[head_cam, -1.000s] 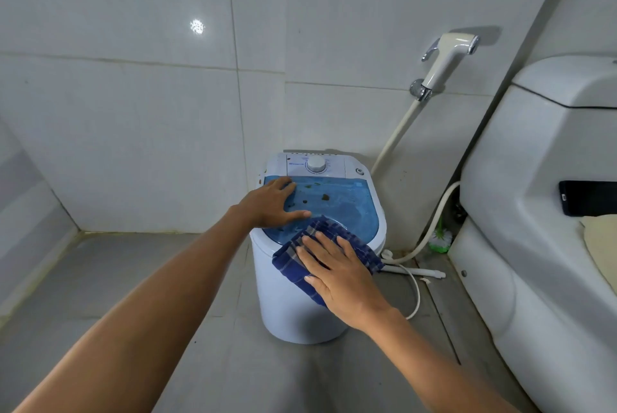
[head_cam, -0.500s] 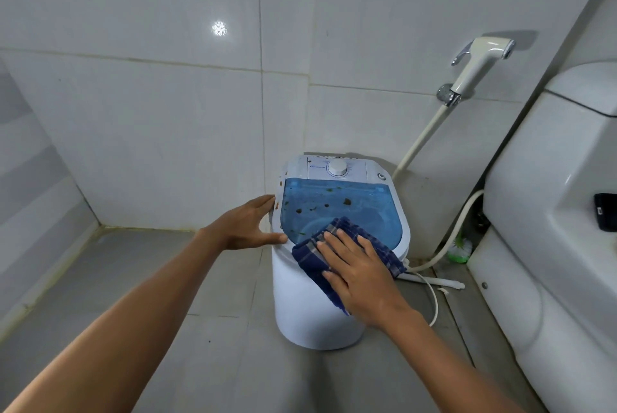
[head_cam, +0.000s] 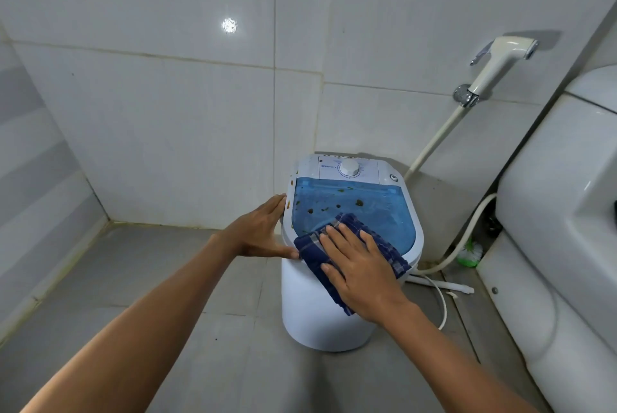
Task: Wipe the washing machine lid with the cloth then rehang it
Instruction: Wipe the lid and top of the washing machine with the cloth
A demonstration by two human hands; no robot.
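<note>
A small white washing machine [head_cam: 317,319] stands on the floor against the tiled wall. Its translucent blue lid [head_cam: 367,212] carries several dark green-brown specks of dirt. A dark blue checked cloth [head_cam: 312,250] lies over the lid's near edge and hangs down the front. My right hand [head_cam: 359,267] presses flat on the cloth, fingers spread. My left hand [head_cam: 263,232] rests against the machine's left rim, fingers extended, holding nothing.
A white toilet [head_cam: 551,245] fills the right side. A bidet sprayer [head_cam: 500,59] hangs on the wall, its hose [head_cam: 434,142] running down behind the machine. A green brush [head_cam: 469,254] and white cable [head_cam: 440,299] lie between machine and toilet. Grey tiled floor [head_cam: 167,279] spreads left.
My left hand slid off the blue lid to the machine's left rim. My right hand stays pressed on the cloth at the lid's near edge. The camera view shifted left.
</note>
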